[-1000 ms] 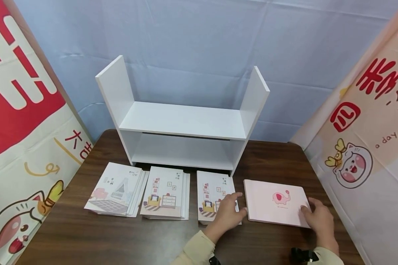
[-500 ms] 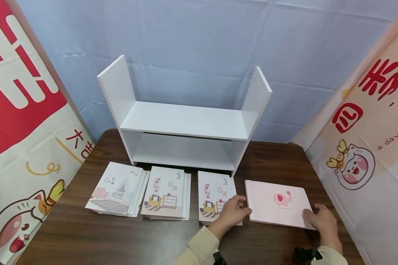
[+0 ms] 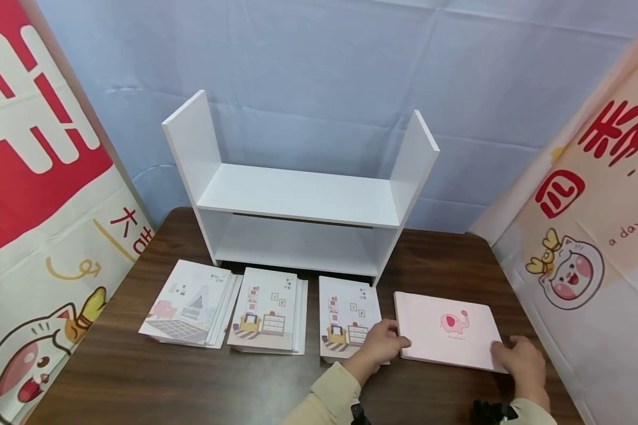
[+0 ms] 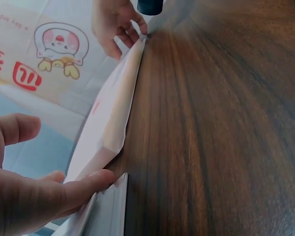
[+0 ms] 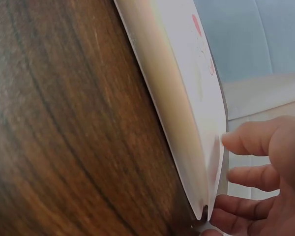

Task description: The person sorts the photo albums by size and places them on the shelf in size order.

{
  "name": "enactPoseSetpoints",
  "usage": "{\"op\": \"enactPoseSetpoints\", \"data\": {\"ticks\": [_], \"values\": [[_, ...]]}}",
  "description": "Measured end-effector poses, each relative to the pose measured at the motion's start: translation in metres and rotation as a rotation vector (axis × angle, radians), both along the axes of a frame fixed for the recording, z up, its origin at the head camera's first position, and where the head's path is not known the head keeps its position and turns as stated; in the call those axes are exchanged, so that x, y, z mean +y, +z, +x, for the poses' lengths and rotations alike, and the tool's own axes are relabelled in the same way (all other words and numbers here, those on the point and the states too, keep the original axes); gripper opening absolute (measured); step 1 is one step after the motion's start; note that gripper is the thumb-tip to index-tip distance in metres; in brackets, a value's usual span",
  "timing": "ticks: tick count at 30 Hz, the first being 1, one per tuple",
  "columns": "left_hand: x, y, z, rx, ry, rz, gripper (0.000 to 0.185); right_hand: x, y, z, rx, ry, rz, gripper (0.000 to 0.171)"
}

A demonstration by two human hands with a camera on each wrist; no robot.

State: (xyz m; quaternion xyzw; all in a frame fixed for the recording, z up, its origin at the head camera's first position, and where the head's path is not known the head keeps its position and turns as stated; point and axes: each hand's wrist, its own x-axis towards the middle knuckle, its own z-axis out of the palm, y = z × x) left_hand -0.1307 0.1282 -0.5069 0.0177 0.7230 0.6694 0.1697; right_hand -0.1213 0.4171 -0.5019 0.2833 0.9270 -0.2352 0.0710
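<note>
A pink book [image 3: 449, 342] with a red elephant on its cover lies flat at the right of the table. My right hand [image 3: 523, 363] grips its right end, thumb on the cover and fingers at the edge, near the corner in the right wrist view. At the left end of the book my left hand [image 3: 378, 347] reaches with spread fingers [image 4: 96, 181]; whether they touch the book I cannot tell. Under that hand is a stack of white booklets [image 3: 345, 313] with a room drawing, partly hidden by the hand.
Two more fanned stacks lie leftward: white booklets with a dresser drawing [image 3: 266, 310] and booklets with a pink armchair drawing [image 3: 188, 301]. Behind them stands a white two-level shelf [image 3: 298, 192] on the brown table [image 3: 191, 389]. Printed cloths hang at both sides.
My left hand has moved right, from above the room-drawing booklets to the left end of the pink book. My right hand stays at the book's right end. The head view has shifted slightly.
</note>
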Motion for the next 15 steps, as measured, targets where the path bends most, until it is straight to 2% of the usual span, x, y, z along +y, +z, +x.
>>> {"op": "enactPoseSetpoints", "data": {"ticks": [6, 11, 15], "values": [[0.0058, -0.0011, -0.0006, -0.056, 0.027, 0.013, 0.041, 0.0022, -0.0035, -0.001, 0.0, 0.059, 0.026, 0.056], [0.0083, -0.0017, -0.0025, -0.092, 0.024, 0.029, 0.038, 0.003, -0.0031, -0.0007, 0.02, 0.057, 0.007, 0.057], [0.01, -0.0016, -0.0028, -0.108, 0.026, 0.033, 0.039, 0.0019, -0.0011, 0.0004, -0.001, 0.028, -0.009, 0.063]]}}
